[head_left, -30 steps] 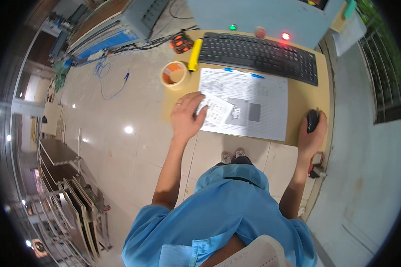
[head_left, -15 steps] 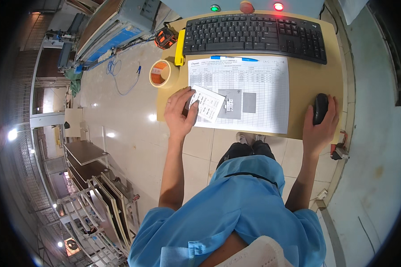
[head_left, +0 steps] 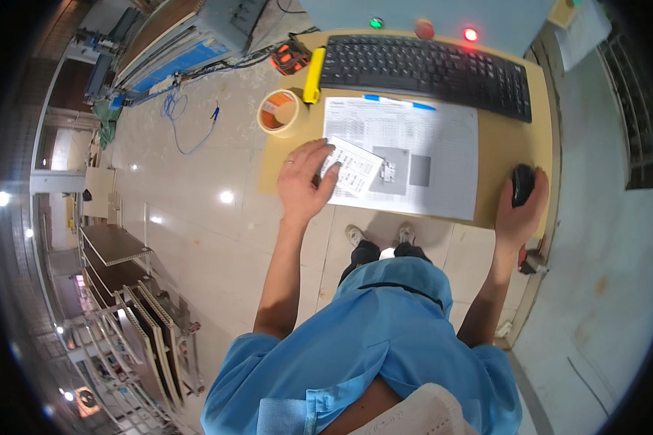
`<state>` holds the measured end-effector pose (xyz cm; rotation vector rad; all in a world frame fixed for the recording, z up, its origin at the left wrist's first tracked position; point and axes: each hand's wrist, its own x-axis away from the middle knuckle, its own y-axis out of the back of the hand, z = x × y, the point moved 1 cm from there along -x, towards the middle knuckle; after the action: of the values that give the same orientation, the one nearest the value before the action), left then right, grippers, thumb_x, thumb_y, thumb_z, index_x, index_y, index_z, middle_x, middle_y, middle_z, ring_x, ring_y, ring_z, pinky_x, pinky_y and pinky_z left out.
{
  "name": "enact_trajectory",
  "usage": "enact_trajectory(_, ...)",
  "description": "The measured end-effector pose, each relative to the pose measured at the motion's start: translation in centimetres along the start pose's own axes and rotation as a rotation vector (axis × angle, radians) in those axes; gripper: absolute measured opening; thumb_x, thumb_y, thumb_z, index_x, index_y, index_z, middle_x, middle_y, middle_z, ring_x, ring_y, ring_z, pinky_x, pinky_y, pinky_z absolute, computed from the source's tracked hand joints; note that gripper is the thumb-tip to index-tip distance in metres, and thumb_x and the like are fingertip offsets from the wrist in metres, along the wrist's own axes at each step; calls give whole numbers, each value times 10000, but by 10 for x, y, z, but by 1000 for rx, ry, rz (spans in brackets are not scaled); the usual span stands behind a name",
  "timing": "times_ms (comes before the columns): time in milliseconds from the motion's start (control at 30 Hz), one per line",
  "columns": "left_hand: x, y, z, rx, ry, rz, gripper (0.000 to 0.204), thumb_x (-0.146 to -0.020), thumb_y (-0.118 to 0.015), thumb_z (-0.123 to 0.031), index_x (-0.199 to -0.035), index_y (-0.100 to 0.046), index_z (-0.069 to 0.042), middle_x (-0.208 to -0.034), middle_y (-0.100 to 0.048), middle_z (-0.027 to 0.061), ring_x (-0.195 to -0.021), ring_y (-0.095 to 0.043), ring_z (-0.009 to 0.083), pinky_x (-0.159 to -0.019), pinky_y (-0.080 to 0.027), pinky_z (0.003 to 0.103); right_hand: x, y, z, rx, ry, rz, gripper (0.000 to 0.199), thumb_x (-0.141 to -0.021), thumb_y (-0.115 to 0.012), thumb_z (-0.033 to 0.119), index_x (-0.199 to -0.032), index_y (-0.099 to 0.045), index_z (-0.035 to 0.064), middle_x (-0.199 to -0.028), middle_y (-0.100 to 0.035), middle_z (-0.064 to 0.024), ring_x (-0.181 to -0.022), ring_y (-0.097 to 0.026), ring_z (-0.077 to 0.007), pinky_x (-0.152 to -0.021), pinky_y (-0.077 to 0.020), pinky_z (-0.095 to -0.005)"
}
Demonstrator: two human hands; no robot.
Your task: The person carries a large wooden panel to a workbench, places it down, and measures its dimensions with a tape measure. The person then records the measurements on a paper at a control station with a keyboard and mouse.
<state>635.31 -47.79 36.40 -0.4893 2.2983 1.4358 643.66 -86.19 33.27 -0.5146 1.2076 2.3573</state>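
Observation:
Between the thumb and fingers of my left hand (head_left: 306,178) is the left edge of a small white printed card (head_left: 354,168). The card lies tilted over a large printed form sheet (head_left: 442,196) with a table and grey pictures on it. My right hand (head_left: 524,210) wraps round a black computer mouse (head_left: 522,185) at the right edge of the tan desktop. A blue and white pen (head_left: 399,102) rests across the top of the sheet, just below a black keyboard (head_left: 428,72).
Left of the keyboard lie a yellow cutter knife (head_left: 314,75), an orange and black tape measure (head_left: 291,58) and a roll of tape (head_left: 281,114) standing at the desk's edge. Green and red lights (head_left: 471,34) glow on the panel behind. Boards on a rack (head_left: 149,341) stand lower left.
The whole view has shifted and turned slightly, so the desk sits a little differently in the picture. Both hands keep their places on the card and the mouse.

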Motion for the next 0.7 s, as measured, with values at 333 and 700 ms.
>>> enact_trajectory(333, 15, 35, 6, 354, 55, -207, 342, -866, -718, -102, -1203, -702, -45, -1253, -699, 140, -1182, -641, 321, -1013, -496, 418, -11, 29, 65, -326, 116, -218, 466, -1030, -620, 144, -1449, -517, -31, -1442, -577, -185, -1323, -557, -314, -1146, -402, -429)
enact_trajectory(700, 77, 89, 129, 608, 292, -171, 349, -888, -687, -43, -1236, -667, -22, -1225, -695, 147, -1027, -674, 246, -911, -529, 366, -28, -60, 327, -312, 623, 504, 535, -935, -708, 154, -1444, -550, 105, -1353, -632, -180, -1241, -621, -390, -1038, -504, -430)
